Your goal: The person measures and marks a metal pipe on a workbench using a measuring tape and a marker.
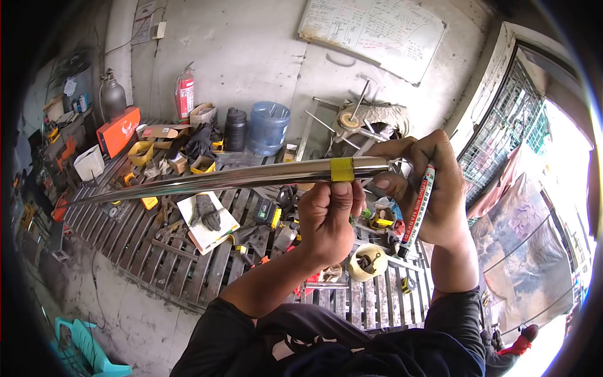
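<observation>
Well, left hand point(328, 227) in a pinch on metal tube point(251, 176), fingertips partly hidden; marker point(418, 212) in right hand point(442, 195)

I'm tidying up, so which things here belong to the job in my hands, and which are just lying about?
Seemingly in the job:
metal tube
yellow band around it
marker in your right hand

Apparently just lying about:
blue jug
fire extinguisher
orange box
round tub
</observation>
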`<state>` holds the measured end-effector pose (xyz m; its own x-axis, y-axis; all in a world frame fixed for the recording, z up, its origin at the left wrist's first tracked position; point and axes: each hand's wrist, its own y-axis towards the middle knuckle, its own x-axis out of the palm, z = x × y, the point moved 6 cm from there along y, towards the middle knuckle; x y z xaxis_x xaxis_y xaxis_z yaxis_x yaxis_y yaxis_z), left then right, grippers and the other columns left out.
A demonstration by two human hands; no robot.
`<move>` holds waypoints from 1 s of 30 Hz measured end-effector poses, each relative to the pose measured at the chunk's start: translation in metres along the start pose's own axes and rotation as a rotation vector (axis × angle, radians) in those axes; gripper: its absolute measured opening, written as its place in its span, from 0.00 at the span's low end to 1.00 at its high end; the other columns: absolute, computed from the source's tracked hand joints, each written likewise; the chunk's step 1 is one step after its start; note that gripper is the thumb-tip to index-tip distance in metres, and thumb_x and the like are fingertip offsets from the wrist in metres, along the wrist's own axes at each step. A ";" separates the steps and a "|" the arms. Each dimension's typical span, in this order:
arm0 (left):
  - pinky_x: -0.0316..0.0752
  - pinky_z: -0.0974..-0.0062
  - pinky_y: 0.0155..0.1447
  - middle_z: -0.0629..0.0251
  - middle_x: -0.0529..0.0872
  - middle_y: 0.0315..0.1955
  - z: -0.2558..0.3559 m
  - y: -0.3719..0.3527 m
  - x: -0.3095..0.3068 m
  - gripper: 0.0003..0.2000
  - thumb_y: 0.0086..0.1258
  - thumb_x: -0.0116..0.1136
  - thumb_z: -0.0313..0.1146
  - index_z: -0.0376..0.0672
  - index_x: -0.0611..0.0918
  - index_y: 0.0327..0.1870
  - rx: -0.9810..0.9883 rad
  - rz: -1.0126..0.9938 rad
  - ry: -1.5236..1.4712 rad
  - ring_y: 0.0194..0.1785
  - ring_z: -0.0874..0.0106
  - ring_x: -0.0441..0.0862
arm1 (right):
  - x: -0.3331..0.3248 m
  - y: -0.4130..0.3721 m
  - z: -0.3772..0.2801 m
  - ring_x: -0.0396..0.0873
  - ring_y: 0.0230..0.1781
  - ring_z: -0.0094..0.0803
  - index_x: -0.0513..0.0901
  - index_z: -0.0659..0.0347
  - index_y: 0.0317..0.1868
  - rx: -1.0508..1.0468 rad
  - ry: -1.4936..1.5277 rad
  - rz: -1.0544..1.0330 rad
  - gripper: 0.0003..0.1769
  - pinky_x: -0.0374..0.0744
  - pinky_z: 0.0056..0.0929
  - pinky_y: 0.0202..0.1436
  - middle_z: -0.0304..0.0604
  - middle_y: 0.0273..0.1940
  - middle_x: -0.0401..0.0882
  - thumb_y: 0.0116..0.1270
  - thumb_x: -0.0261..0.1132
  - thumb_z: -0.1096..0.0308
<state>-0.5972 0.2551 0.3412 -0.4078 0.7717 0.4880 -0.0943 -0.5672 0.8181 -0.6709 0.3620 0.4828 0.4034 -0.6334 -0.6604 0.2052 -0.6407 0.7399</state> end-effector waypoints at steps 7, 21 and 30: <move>0.78 0.76 0.41 0.61 0.89 0.37 0.011 0.005 0.001 0.17 0.94 0.51 0.39 0.36 0.82 0.45 -0.117 0.017 -0.061 0.32 0.79 0.77 | 0.005 0.004 0.001 0.93 0.49 0.36 0.67 0.59 0.43 0.009 0.116 0.075 0.25 0.85 0.32 0.49 0.55 0.48 0.93 0.69 0.81 0.76; 0.88 0.59 0.62 0.62 0.85 0.43 0.014 0.001 0.009 0.15 0.95 0.46 0.37 0.35 0.80 0.49 0.007 -0.028 -0.032 0.44 0.70 0.88 | 0.005 0.006 -0.011 0.93 0.41 0.32 0.65 0.57 0.39 0.035 0.120 0.126 0.27 0.87 0.29 0.41 0.52 0.45 0.94 0.62 0.78 0.85; 0.87 0.57 0.62 0.64 0.82 0.41 0.016 0.001 0.015 0.14 0.95 0.44 0.37 0.38 0.79 0.50 0.000 -0.023 -0.097 0.41 0.71 0.84 | 0.005 0.005 -0.005 0.93 0.41 0.33 0.65 0.57 0.39 0.057 0.150 0.128 0.28 0.87 0.29 0.43 0.53 0.46 0.95 0.60 0.80 0.85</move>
<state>-0.5893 0.2710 0.3544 -0.3151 0.8091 0.4961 -0.1025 -0.5487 0.8297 -0.6633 0.3579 0.4844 0.5524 -0.6421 -0.5316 0.0945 -0.5853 0.8053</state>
